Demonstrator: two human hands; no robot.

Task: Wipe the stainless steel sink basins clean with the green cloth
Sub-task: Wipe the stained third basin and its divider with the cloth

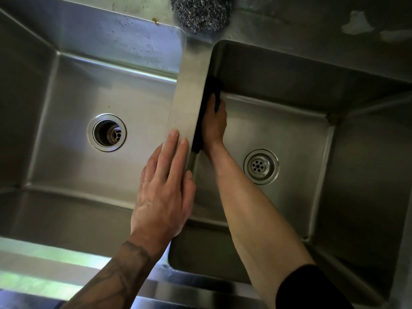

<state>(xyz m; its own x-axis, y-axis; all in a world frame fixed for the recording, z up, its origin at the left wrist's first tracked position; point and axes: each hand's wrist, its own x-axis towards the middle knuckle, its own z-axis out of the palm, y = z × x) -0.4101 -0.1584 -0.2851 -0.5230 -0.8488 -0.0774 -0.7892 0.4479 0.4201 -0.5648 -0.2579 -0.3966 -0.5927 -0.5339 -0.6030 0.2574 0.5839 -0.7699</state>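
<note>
Two stainless steel basins lie side by side: the left basin (73, 172) and the right basin (312, 134), split by a flat steel divider (189, 90). My right hand (215, 126) reaches down into the right basin and presses the cloth (211, 90), which looks very dark here, flat against the basin's left wall just under the divider. The cloth runs along that wall from about my wrist to beyond my fingertips. My left hand (166, 188) rests flat on the near end of the divider, fingers straight.
A steel wool scourer (200, 12) sits on the back ledge above the divider. The left basin has an open drain (106, 132), the right basin a strainer drain (260, 166). A small brown stain (156, 21) marks the back rim.
</note>
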